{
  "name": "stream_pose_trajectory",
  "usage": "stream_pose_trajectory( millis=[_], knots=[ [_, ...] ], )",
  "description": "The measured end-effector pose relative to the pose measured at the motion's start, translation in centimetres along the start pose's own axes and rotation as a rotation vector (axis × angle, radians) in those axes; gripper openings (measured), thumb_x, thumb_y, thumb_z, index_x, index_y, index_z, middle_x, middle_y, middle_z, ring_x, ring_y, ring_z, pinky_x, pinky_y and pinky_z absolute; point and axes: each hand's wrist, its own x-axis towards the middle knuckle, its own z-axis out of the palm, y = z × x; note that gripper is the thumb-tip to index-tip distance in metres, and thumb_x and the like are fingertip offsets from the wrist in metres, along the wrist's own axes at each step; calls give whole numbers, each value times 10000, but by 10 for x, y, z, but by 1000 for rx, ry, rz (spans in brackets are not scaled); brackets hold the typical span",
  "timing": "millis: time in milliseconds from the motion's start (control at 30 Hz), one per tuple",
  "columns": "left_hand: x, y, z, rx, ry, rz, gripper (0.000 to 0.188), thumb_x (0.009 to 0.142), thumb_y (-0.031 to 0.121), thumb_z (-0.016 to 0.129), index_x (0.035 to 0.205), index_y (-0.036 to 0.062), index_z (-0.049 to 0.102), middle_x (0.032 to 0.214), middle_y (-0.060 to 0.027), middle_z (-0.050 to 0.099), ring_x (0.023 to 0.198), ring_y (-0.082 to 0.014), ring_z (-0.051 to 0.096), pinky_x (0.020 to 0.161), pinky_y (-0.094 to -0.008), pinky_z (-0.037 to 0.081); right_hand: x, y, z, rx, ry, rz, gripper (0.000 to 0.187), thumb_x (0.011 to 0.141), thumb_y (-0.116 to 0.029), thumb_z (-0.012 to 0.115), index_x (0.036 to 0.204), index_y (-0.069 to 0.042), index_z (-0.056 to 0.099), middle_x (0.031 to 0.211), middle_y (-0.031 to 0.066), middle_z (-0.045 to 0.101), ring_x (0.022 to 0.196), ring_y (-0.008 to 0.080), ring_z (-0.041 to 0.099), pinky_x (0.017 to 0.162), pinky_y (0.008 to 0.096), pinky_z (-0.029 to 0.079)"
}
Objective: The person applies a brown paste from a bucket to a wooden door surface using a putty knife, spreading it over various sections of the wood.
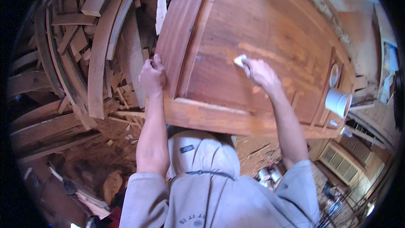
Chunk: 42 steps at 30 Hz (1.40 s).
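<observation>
A large reddish-brown wooden door with a raised frame lies in front of me. Orange filler-like patches streak its panel. At the door's left edge, my left hand is closed on the frame, fingers bent over the side. Over the panel, my right hand grips a small, pale, flat-bladed putty knife. Its blade is on or just above the wood beside an orange patch; which of the two I cannot tell. Most of its handle is hidden in my fingers.
A white tub stands on the door's right end, near a pale round lid-like piece. Stacked boards and offcuts crowd the left. Small cans sit on the floor below. A cabinet with a slatted front is at lower right.
</observation>
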Motion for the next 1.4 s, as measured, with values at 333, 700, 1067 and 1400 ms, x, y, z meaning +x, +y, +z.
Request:
stream_pose_trajectory(
  millis=[333,700,1067,1400],
  knots=[
    [8,-19,6,-43,40,50,551,949,537,433,874,39,658,867,-206,689,818,-386,665,771,-482,491,2,-25,55,663,217,-175,443,973,-245,595,1363,-74,476,803,68,568,548,147,551,492,315,450],
    [9,-17,9,-37,52,55,531,944,524,454,858,41,657,844,-196,691,790,-371,671,745,-476,500,47,-45,42,86,251,-466,525,942,-128,572,1440,-181,415,956,158,554,754,389,613,661,490,513],
    [9,-16,8,-33,61,35,534,940,531,458,871,39,656,851,-198,687,809,-364,669,750,-465,497,54,-47,46,-67,290,-415,489,953,-214,569,1425,-261,451,927,147,566,686,366,631,608,468,535],
    [8,-17,5,-29,41,22,543,939,539,454,871,39,654,855,-207,684,819,-377,664,769,-467,489,59,-43,35,-163,232,-316,797,802,74,486,1478,-330,361,1043,167,564,733,371,665,681,490,571]
  ],
)
